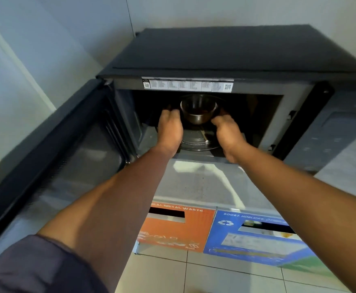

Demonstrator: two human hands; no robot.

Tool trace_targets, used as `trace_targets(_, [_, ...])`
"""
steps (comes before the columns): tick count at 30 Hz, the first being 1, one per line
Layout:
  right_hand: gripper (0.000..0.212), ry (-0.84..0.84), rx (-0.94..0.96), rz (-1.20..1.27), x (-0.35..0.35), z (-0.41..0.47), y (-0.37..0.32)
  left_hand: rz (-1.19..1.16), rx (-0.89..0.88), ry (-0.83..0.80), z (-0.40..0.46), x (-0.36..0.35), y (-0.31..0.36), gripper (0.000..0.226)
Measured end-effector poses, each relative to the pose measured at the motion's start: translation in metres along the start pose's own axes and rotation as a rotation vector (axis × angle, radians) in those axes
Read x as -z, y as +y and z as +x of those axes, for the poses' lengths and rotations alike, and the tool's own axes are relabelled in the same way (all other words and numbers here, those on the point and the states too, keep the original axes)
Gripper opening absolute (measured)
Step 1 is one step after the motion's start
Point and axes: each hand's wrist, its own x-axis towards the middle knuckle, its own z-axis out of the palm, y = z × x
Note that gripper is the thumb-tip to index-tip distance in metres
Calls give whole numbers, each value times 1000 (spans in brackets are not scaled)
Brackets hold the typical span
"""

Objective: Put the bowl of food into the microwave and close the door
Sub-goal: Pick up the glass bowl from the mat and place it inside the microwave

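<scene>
Bowl sits between both hands – left hand, right hand cupping its sides (inside microwave) – door open leftward.

Pale, plain walls are seen meeting in a corner behind the appliance. A grey countertop is lit by a bright patch of reflected light. Below its front edge, an orange bin panel lettered "METAL WASTE" is set just beside a blue bin panel marked with a recycling symbol; each has a dark slot. The floor is laid with what appear to be light tiles, divided by dark grout lines.
</scene>
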Motion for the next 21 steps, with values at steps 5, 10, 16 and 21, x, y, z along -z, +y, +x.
trace_targets(5, [57,6,138,-331,15,-60,-19,505,-171,-91,-45,47,40,35])
trace_targets(10, [53,115,284,-757,47,-120,-62,832,-391,-120,-96,89,93,26])
trace_targets(16, [48,256,479,-957,93,-167,-110,1224,-525,-3,-132,131,136,46])
trace_targets(21, [67,104,372,-1288,127,-169,-122,1339,-169,-33,-147,158,149,78])
